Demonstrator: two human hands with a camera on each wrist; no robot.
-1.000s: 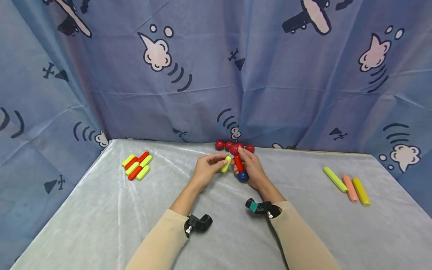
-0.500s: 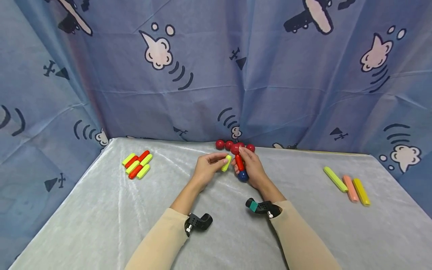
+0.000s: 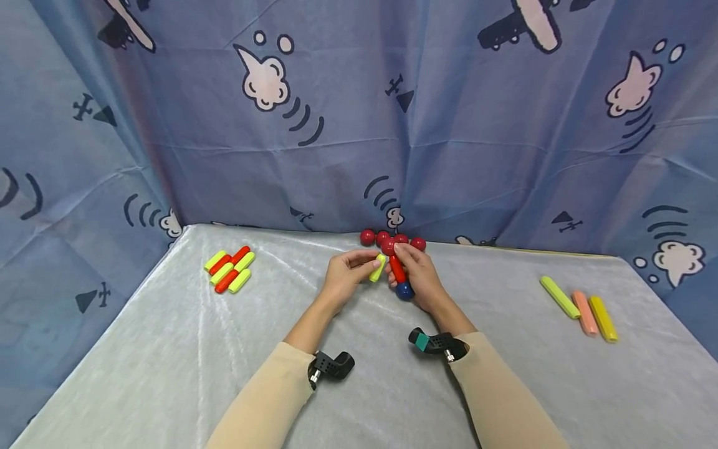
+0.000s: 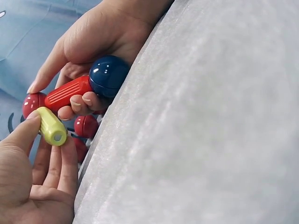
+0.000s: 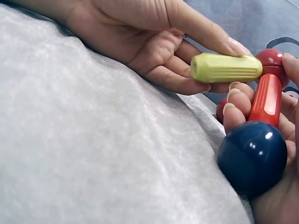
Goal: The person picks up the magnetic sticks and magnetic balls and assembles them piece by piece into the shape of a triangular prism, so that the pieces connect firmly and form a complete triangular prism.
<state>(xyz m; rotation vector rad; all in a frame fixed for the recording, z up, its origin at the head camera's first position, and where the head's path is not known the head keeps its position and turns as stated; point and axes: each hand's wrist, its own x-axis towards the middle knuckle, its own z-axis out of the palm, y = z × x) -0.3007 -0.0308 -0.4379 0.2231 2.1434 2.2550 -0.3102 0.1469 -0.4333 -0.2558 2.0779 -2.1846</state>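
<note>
Left hand [image 3: 343, 274] is pinching a yellow rod [image 3: 378, 268]; right hand [image 3: 417, 279] is gripping a red rod [image 3: 397, 269], its fingers partly hiding the red ball [image 3: 388, 247] and blue ball [image 3: 404, 290].

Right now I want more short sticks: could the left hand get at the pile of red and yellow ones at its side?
Probably yes: bare cloth lies between the left hand and the pile, but it holds a yellow stick.

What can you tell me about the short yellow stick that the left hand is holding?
The yellow stick is a short, ribbed cylinder that looks like matte plastic, with a small round metal-looking disc in its flat end. The left hand pinches it between thumb and fingers, above the table. Its far end meets the red ball on top of the red stick, which the right hand holds with a blue ball below.
</note>
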